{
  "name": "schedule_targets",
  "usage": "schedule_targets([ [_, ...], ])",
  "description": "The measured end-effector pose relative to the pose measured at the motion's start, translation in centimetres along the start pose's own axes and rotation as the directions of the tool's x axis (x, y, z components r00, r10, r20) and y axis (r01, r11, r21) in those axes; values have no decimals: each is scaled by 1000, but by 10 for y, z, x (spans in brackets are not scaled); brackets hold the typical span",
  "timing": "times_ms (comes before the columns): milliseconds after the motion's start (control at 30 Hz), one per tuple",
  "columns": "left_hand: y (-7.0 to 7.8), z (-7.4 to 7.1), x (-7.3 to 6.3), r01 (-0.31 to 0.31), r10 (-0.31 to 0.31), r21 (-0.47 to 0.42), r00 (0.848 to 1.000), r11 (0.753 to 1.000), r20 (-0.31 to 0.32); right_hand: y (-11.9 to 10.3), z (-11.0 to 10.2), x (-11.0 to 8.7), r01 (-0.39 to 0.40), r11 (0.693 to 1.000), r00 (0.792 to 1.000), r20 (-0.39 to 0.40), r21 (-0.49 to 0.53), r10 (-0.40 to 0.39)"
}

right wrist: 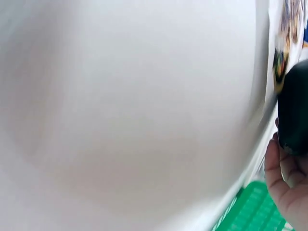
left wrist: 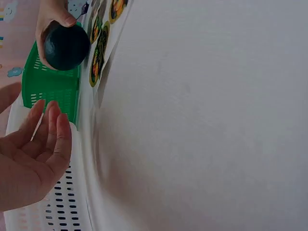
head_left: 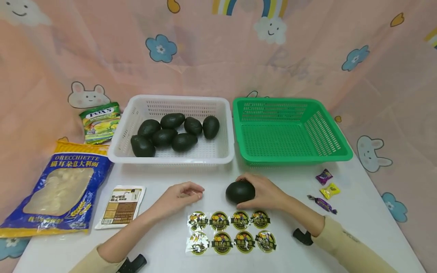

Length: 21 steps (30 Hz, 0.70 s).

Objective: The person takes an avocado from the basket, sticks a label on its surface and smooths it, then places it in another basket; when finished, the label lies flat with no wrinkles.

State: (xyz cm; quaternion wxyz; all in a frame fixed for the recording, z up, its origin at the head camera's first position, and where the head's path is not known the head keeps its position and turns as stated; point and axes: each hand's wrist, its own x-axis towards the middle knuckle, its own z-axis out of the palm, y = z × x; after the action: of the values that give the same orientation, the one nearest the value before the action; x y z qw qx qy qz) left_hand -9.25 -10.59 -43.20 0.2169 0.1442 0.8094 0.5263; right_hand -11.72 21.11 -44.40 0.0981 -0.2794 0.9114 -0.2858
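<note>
Avocado (head_left: 240, 192) sits in your right hand (head_left: 265, 192), fingers curled round it, just beyond the sticker sheet (head_left: 231, 231) (long axis roughly left-right). Your left hand (head_left: 182, 195), loosely bent, empty, is near its left end.

The white table (right wrist: 144, 106) fills most of the view, and the right hand (right wrist: 291, 199), only partly visible, has its curled fingers at the lower end of a dark avocado (right wrist: 295, 110) cut off by the frame. Beside the avocado's upper end lies a sheet (right wrist: 273, 29) with blurred stickers (right wrist: 280, 67) seen at a slant, while part of a green basket (right wrist: 255, 207) shows below the hand; how near these lie to the table's edges cannot be told.
</note>
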Motion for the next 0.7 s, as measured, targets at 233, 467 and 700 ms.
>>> schedule_targets([
  [233, -7, 13, -20, -143, 125, 437, 990, 888, 71, -11, 9, 10, 2, 999, 1000, -18, -42, -3],
  [467, -12, 22, -26, -152, 136, 492, 988, 857, 69, -9, 9, 10, 2, 996, 1000, -8, -91, -3],
  [700, -15, 24, -21, -157, 140, 409, 987, 899, 73, -6, 5, 8, -5, 994, 1000, -12, -107, 4],
])
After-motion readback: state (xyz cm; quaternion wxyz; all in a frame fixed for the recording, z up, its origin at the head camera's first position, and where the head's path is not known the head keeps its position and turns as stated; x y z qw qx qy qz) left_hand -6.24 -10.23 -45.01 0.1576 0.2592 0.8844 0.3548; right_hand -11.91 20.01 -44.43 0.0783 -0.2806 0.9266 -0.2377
